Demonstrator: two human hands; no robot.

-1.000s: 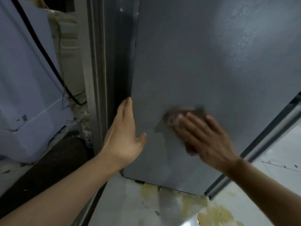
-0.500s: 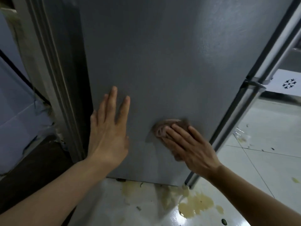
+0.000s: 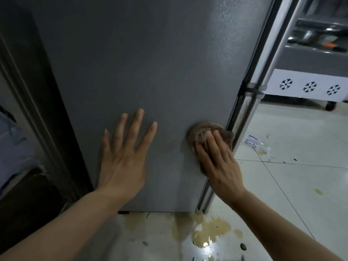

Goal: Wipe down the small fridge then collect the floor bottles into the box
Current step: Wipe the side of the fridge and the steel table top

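Note:
The grey side panel of the small fridge (image 3: 150, 63) fills most of the head view. My left hand (image 3: 124, 159) lies flat on the panel with fingers spread, holding nothing. My right hand (image 3: 216, 159) presses a brown cloth (image 3: 202, 130) against the panel near its right front corner, low down. A clear plastic bottle (image 3: 257, 143) lies on the floor to the right, just past the fridge's silver front edge (image 3: 250, 102). No box is in view.
A yellowish puddle (image 3: 209, 232) with dark specks spreads on the white floor tiles below the fridge. A dark gap and grey frame (image 3: 37, 110) run along the left. A wheeled metal counter with a snowflake-patterned panel (image 3: 308, 85) stands at the back right.
My right hand has slid the cloth to the right across the panel, reaching the front corner. My left hand moved from the panel's left edge onto its flat face. The view swung right.

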